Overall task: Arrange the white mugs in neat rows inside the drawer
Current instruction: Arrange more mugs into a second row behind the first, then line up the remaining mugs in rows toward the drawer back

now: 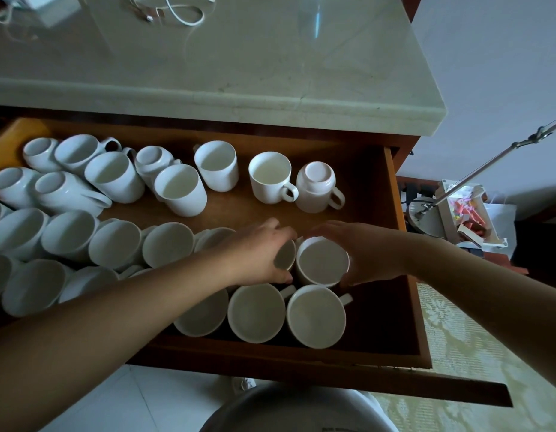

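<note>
Clasping mug (286, 255): left hand (261, 254) | clasping neighbouring mug (321, 263): right hand (367, 251) | drawer (392, 188): white mugs (270, 177)

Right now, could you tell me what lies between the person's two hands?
In the head view, an upright white ceramic mug, gripped by the right hand, fills the gap; beside it shows part of a second white mug that the left hand grips.

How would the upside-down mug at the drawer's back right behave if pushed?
The upside-down mug looks glazed ceramic: likely rigid, chippable against the upright mug beside it. Resting on its wide rim, it would probably slide, not tip.
</note>
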Tool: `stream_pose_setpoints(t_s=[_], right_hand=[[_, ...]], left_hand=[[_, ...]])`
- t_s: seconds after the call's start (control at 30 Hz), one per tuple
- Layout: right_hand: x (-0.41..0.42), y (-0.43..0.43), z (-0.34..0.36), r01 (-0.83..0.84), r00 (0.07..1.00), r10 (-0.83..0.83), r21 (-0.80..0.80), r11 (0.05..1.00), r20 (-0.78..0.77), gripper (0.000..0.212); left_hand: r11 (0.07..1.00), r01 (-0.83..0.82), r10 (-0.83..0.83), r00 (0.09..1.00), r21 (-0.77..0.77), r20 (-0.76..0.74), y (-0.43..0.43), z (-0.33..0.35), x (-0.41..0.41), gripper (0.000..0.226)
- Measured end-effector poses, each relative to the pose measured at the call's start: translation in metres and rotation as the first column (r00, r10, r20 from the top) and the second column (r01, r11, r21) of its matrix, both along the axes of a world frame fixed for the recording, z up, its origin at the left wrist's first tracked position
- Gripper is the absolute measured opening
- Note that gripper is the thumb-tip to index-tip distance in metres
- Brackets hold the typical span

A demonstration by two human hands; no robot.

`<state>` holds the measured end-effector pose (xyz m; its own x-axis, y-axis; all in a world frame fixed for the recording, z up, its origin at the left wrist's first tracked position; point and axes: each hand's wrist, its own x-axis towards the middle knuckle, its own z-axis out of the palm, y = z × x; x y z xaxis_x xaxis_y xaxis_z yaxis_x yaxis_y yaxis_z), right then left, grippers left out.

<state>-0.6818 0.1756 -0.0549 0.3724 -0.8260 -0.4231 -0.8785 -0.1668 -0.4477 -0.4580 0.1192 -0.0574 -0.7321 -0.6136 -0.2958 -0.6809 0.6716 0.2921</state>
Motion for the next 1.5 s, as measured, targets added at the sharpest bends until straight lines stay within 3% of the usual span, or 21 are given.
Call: stream_pose_setpoints(t_s=[0.2,0.33,0.47,0.57,1.1,1.27,1.4,1.5], right_hand=[[-0.001,0.005,-0.004,-0.029,0.999,0.024,0.121,0.992,0.04,0.112],[0.001,-0.004,0.001,0.085,0.98,-0.101,0.095,0.992,0.17,0.077],[0.015,-0.011,-0.004,0.16,0.96,-0.182,0.115,0.98,0.214,0.042],[0.022,-0.012,-0.01,0.137,0.952,-0.165,0.121,0.983,0.257,0.032],[0.026,-0.016,-0.008,0.148,0.974,-0.16,0.084,0.985,0.161,0.029],[0.042,-0.029,-0.002,0.099,0.99,-0.096,-0.03,0.995,0.099,0.032],[0.079,-0.05,0.009,-0.053,0.999,0.05,-0.25,0.967,-0.02,0.037],[0.126,-0.066,0.024,-0.12,0.992,0.123,-0.241,0.963,-0.001,0.041]], left_hand=[[0.998,-0.002,0.004,0.999,0.062,-0.032,-0.002,-0.006,0.006,0.071],[0.991,-0.066,0.078,0.992,0.113,-0.104,-0.01,0.0,0.017,0.055],[0.987,-0.154,0.156,0.986,-0.042,0.057,-0.024,0.002,0.04,0.052],[0.98,-0.186,0.18,0.981,0.069,0.076,-0.029,-0.007,0.055,0.049],[0.994,-0.091,0.087,0.995,0.06,0.051,-0.037,-0.021,0.06,0.048],[0.984,-0.132,0.137,0.99,0.12,-0.036,-0.035,-0.006,0.067,0.049],[0.989,-0.148,0.147,0.989,-0.027,-0.033,-0.038,0.004,0.098,0.045],[0.975,-0.187,0.172,0.978,-0.121,-0.121,-0.047,0.015,0.142,0.043]])
